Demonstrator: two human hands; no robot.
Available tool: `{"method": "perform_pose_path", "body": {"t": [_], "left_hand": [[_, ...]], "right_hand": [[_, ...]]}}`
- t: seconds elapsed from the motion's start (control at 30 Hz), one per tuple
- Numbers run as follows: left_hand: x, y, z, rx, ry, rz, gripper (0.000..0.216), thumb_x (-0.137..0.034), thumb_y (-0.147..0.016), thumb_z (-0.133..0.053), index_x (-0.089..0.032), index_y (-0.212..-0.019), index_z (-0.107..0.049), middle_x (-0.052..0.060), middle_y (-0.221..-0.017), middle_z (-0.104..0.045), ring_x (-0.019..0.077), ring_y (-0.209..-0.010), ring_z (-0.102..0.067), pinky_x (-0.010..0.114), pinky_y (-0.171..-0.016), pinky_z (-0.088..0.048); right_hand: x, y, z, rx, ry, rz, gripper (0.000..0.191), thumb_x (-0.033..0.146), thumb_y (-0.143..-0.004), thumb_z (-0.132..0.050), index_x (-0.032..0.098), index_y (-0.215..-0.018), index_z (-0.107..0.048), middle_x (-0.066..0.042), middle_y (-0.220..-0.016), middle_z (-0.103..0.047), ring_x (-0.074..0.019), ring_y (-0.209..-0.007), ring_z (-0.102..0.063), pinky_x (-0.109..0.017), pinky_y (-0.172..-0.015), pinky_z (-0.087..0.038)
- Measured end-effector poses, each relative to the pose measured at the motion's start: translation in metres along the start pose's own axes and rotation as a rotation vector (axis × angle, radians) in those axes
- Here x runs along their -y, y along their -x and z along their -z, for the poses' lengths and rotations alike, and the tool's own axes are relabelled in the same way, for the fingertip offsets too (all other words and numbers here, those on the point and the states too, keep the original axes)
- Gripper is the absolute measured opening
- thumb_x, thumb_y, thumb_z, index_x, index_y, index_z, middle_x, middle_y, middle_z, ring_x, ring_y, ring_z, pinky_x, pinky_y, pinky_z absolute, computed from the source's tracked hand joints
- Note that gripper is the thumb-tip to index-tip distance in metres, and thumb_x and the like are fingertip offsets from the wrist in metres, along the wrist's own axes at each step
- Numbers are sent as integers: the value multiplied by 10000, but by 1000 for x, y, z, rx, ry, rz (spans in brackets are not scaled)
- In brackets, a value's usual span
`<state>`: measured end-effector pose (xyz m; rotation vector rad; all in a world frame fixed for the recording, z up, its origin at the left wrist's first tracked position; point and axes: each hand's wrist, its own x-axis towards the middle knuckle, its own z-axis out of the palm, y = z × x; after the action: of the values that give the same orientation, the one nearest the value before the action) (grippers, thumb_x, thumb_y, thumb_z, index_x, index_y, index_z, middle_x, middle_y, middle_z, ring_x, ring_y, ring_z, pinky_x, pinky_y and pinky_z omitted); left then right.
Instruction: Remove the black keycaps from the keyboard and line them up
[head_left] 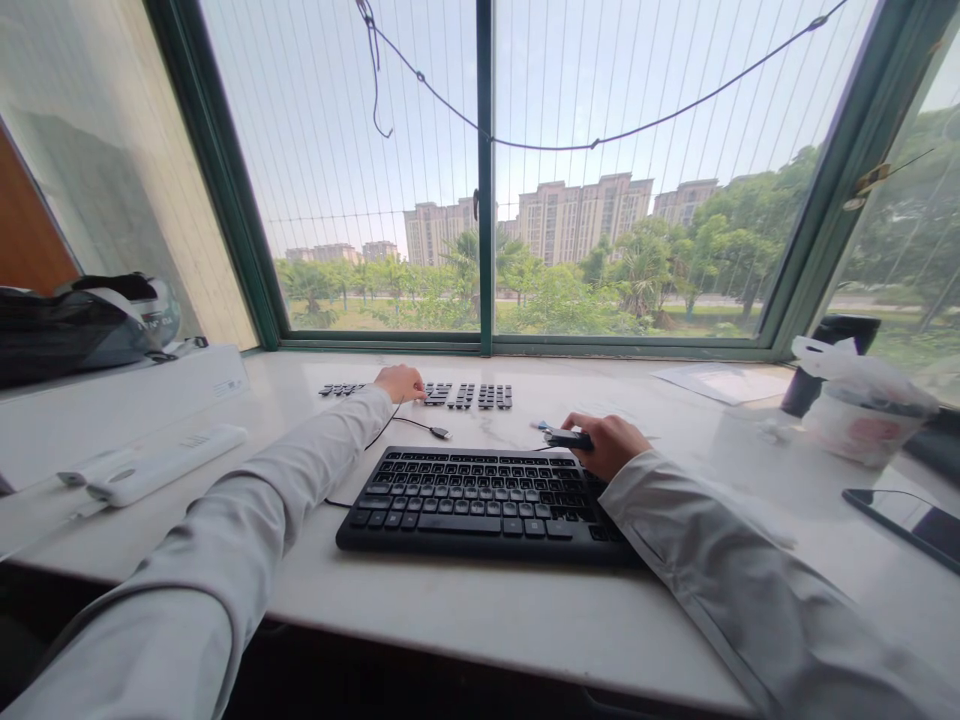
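Right hand (611,445) closes its fingers round a small dark object (568,438), at the far edge of the black keyboard (459,507), while the left hand (400,383) reaches farther, fingers lowered beside loose keycaps (495,397); whether it pinches one I cannot tell. Nearest, the keyboard lies flat on the white table (360,590), bare sockets showing in its upper rows; beyond it rests a USB plug (442,434), then the keycaps in rows, then the green-framed window (486,250), trees (637,270) and pale buildings (585,215)
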<state>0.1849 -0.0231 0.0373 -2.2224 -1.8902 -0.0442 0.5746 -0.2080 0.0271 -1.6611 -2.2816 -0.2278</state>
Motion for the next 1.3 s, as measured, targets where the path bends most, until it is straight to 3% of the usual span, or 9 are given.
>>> {"method": "perform_pose_path", "body": {"t": [0.3,0.43,0.67,0.83,1.3], "left_hand": [[3,-2,1,-15,-15,-37,387,-593,-739,-639,-313,-978,-758,42,-1043,-735,224,-965,-638,285,-837,-455],[7,-3,1,-36,-12,-117,336,-543,-797,-618,-354,-1056,-720,-11,-1053,-731,186,-963,-633,252,-844,-444],[11,-6,-8,-59,-30,-245,280,-400,-869,-586,-410,-1132,-683,-27,-1208,-659,203,-1062,-608,281,-899,-434],[14,-8,-12,-52,-50,-265,307,-299,-892,-538,-405,-1134,-694,-16,-1268,-615,194,-1041,-614,276,-895,-448],[19,-9,-18,-49,-57,-277,369,-252,-901,-481,-405,-1177,-673,-4,-1279,-594,188,-993,-634,265,-868,-460]], "right_hand": [[1,0,0,9,16,-3,223,288,-828,-551,303,-1009,-681,-27,-774,-724,-218,-731,-673,-278,-638,-396],[1,1,1,9,16,-1,216,286,-828,-555,303,-1001,-683,-27,-766,-721,-219,-723,-671,-280,-635,-395],[1,0,1,4,10,0,201,294,-832,-563,298,-994,-683,-27,-777,-727,-210,-715,-668,-272,-630,-391],[1,0,0,7,-6,-6,207,276,-823,-576,292,-998,-684,-26,-795,-735,-205,-725,-666,-262,-635,-385],[0,0,0,5,-29,-9,220,283,-817,-569,293,-1003,-687,-35,-812,-740,-207,-727,-666,-265,-637,-383]]}}
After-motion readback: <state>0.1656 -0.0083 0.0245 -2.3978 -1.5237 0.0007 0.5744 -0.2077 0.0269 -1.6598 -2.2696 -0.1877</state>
